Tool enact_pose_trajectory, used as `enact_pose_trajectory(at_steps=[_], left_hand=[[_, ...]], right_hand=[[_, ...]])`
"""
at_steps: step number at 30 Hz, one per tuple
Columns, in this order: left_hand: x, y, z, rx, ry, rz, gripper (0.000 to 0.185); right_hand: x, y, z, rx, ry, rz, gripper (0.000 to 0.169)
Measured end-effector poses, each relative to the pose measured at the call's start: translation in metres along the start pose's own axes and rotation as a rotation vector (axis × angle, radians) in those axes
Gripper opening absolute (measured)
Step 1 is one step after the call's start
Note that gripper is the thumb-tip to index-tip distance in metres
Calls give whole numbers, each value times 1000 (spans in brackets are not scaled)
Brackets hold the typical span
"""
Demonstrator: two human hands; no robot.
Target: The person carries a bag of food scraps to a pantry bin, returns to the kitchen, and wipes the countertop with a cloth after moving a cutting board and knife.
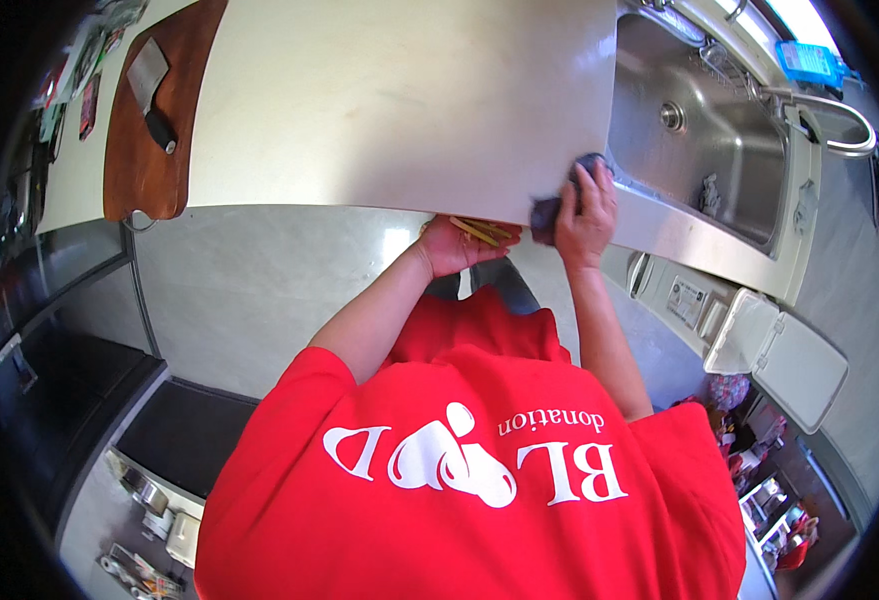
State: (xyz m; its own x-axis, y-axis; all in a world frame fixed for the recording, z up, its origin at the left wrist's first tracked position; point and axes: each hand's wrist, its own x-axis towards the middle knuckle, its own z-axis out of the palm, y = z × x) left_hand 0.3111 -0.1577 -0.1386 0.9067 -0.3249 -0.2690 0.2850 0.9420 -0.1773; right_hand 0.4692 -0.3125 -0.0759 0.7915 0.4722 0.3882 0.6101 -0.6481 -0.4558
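My left hand is cupped palm up just below the counter's front edge. Several thin yellow-green strips, apparently vegetable pieces, lie across its palm and fingers. To its right, my right hand presses a dark cloth against the edge of the pale countertop, close to the sink's near left corner. Part of the cloth hangs over the edge, and part shows above my fingertips.
A cleaver lies on a brown wooden cutting board at the left. The stainless steel sink, with a faucet, is at the right. Below it, a white bin has its lid raised. A blue bottle stands behind the sink.
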Motion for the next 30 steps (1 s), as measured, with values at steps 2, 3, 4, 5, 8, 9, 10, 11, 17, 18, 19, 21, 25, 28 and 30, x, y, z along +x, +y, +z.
enact_pose_trajectory(at_steps=[2,3,4,5,8,9,10,11,17,18,19,21,25,28,30], left_hand=[[-8,1,-1,-29,73,52,73],[-9,4,0,-41,99,79,73],[-11,8,-12,-37,58,74,69],[-12,7,4,-94,75,123,61],[-18,15,-26,-144,76,191,44],[-20,18,-27,-138,46,205,44],[-24,21,-29,-132,16,220,44],[-28,24,-31,-127,-15,236,44],[-48,36,-2,-114,204,293,53],[-50,38,-8,-105,256,290,54],[-50,38,-7,-96,304,278,54],[-50,38,-9,-78,289,270,55],[-33,27,-27,-283,-72,274,56],[-22,16,-20,-205,-76,290,57],[-21,13,-12,-127,190,268,60]], right_hand=[[1,-21,4,63,-149,-84,31],[0,-33,8,99,-187,-127,32],[-2,-46,12,176,-242,-172,30],[-7,-60,19,231,-261,-234,27],[-20,-98,30,305,-358,-376,32],[-23,-105,30,343,-392,-419,36],[-23,-106,28,365,-454,-424,35],[-20,-104,22,387,-516,-431,34],[37,-75,2,561,-429,-85,31],[59,-65,1,460,-357,-49,33],[73,-59,-1,350,-281,-9,35],[49,-47,14,144,-276,-206,38],[-1,-76,11,306,-511,-453,35],[2,-63,-5,276,-701,-500,30],[15,-30,-1,269,-535,-476,33]])
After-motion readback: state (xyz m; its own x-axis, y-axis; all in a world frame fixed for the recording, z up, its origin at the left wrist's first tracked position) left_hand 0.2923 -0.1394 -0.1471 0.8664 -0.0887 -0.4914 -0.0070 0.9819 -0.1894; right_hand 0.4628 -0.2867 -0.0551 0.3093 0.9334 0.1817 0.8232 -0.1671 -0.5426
